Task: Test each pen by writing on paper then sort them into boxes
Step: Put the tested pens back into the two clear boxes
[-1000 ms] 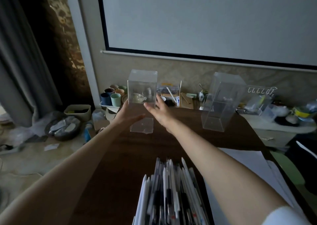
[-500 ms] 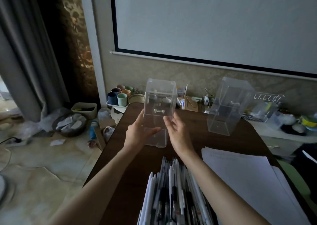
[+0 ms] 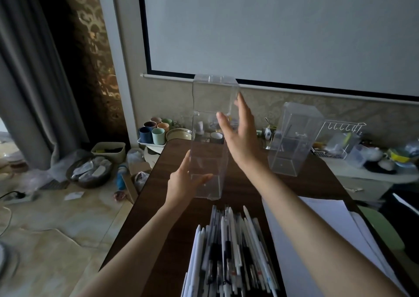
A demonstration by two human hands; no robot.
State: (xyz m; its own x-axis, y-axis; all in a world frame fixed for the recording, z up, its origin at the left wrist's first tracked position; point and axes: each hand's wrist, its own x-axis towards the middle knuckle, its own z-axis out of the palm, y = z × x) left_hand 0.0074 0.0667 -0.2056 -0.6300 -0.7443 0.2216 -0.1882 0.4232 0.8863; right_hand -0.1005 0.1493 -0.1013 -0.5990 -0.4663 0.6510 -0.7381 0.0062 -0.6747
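a tall clear box (image 3: 210,97) is held upright over a dark bench (image 3: 156,217). the left hand (image 3: 183,181) has its grip wrapped round the lower left edge, thumb in front. the right hand (image 3: 238,135) keeps a wide grip, straight fingers flat on the upper right side. a second clear box (image 3: 294,138) stands farther right; pens (image 3: 226,251) and paper (image 3: 328,228) lie nearer.

the near box (image 3: 209,142) is upright between my hands, over the middle of the table (image 3: 240,190). my left hand (image 3: 181,183) holds its lower left side; my right hand (image 3: 240,135) lies flat on its upper right side. the second box (image 3: 292,138) stands on the table further right and back, well apart. the pens (image 3: 229,251) lie piled at the near edge, in front of the near box, with the paper (image 3: 328,228) just to their right. cups (image 3: 154,131) sit behind the table's far left corner.
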